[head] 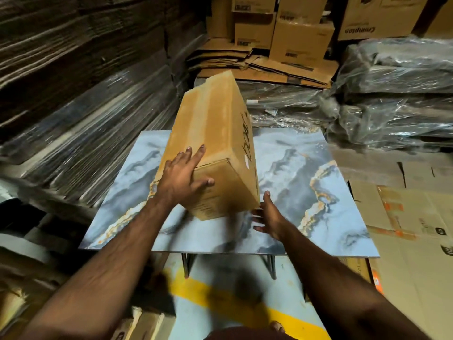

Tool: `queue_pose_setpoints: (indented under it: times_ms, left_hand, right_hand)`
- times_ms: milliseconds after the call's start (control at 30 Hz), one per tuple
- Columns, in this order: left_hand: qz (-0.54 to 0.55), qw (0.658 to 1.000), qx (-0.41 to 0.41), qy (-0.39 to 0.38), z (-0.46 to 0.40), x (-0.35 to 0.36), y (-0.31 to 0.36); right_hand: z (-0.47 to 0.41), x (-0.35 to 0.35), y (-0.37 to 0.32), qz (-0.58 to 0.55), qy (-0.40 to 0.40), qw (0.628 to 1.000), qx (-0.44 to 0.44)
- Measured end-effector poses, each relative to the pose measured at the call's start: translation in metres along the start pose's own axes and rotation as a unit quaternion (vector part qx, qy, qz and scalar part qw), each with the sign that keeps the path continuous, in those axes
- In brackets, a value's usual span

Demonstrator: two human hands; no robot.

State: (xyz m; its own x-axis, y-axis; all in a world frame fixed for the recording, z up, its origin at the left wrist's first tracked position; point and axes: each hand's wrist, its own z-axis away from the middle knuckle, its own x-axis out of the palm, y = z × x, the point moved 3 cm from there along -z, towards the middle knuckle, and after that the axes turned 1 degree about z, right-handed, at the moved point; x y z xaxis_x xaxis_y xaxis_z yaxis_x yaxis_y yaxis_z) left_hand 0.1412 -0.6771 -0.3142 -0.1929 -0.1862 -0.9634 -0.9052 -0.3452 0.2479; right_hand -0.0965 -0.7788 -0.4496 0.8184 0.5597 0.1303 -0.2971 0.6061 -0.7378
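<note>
Left hand flat on tilted box, right hand open beside it (scrawl unreadable).

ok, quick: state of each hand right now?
Left hand: open, spread flat against the cardboard box.
Right hand: open, holding nothing, at the box's near lower corner; contact cannot be told.

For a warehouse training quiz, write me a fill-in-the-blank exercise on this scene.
The long brown cardboard box tilts on a blue-grey ____-patterned tabletop.
Of the left hand and right hand, only the ____ one lies atop the box.
A ____ painted stripe crosses the floor below.
Missing: marble; left; yellow.
</note>
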Motion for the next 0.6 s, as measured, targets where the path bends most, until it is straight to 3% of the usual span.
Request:
queue_pose_setpoints:
  times_ms: [100, 200, 333, 467, 533, 600]
  left_hand:
    - [0.129, 0.991, -0.026, 0.033, 0.008, -0.004, -0.030]
    - [0.262, 0.959, -0.086, 0.070, 0.024, -0.001, -0.050]
    - [0.505, 0.845, -0.145, 0.097, 0.044, 0.011, -0.049]
    - [0.631, 0.742, -0.162, 0.157, 0.047, 0.015, -0.028]
    - [0.698, 0.673, -0.174, 0.170, 0.041, 0.006, -0.013]
    - [0.771, 0.583, -0.200, 0.158, 0.034, 0.001, 0.001]
  right_hand:
    - [0.000, 0.019, -0.020, -0.065, -0.007, 0.997, -0.049]
    - [0.010, 0.033, -0.045, -0.045, 0.004, 0.993, -0.108]
    - [0.030, 0.050, -0.096, 0.005, 0.005, 0.965, -0.261]
    - [0.049, 0.059, -0.151, 0.228, 0.051, 0.897, -0.375]
    - [0.059, 0.060, -0.171, 0.284, 0.109, 0.862, -0.406]
    - [0.075, 0.063, -0.193, 0.310, 0.147, 0.823, -0.452]
